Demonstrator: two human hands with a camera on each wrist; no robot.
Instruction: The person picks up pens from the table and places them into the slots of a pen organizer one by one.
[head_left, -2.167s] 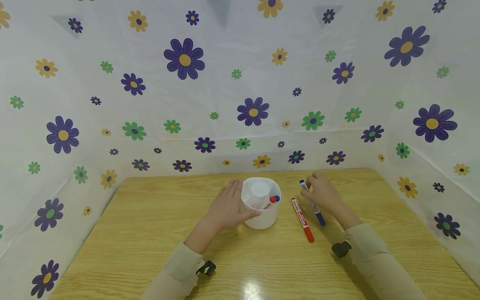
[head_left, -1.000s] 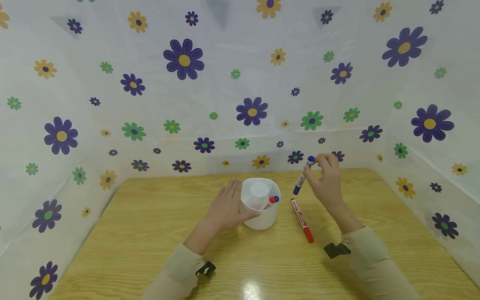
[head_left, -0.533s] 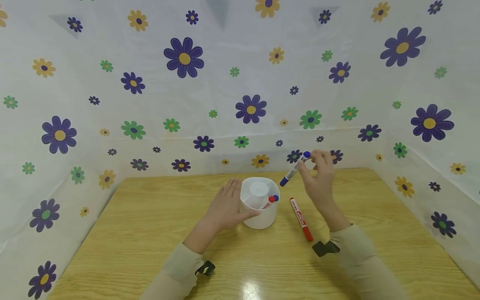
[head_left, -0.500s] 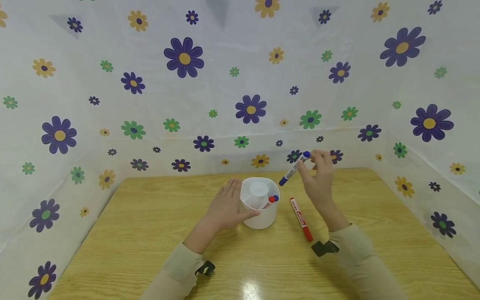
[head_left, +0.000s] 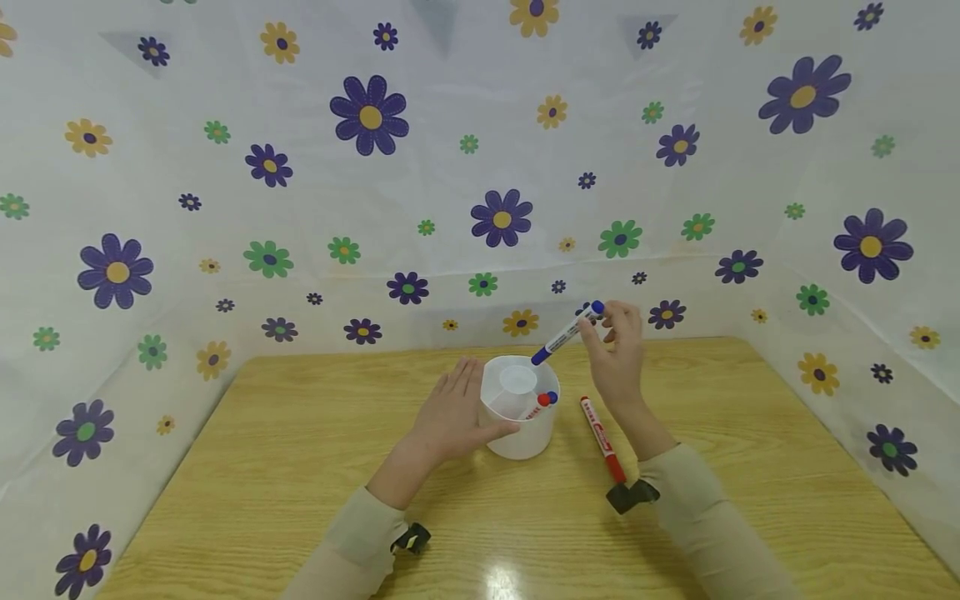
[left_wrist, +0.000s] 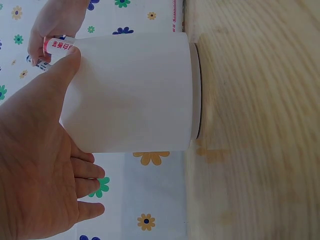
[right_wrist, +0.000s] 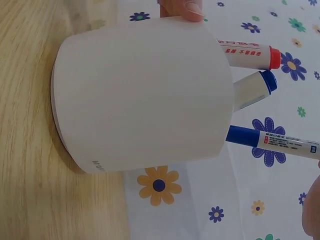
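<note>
"Slanting which way was the blue marker [head_left: 564,337]?"

"Down to the left — its lower end was at the rim of the white holder [head_left: 522,437], its long axis rising to the right hand [head_left: 621,354], which pinched its upper part. Inside the rim or just above, I couldn't tell."

"And the left hand [head_left: 450,412]?"

"Spread straight-fingered against the holder's side."

"Room?"

"The desk [head_left: 315,467] stretched wide both ways, its far edge behind the holder — a red marker [head_left: 602,440] lay just right."

Matt plast. cup [head_left: 521,439], smooth plast. mkrs [head_left: 566,333], wood-grain tbl [head_left: 225,483] w/ slight gloss, cloth sleeves [head_left: 348,542]
</note>
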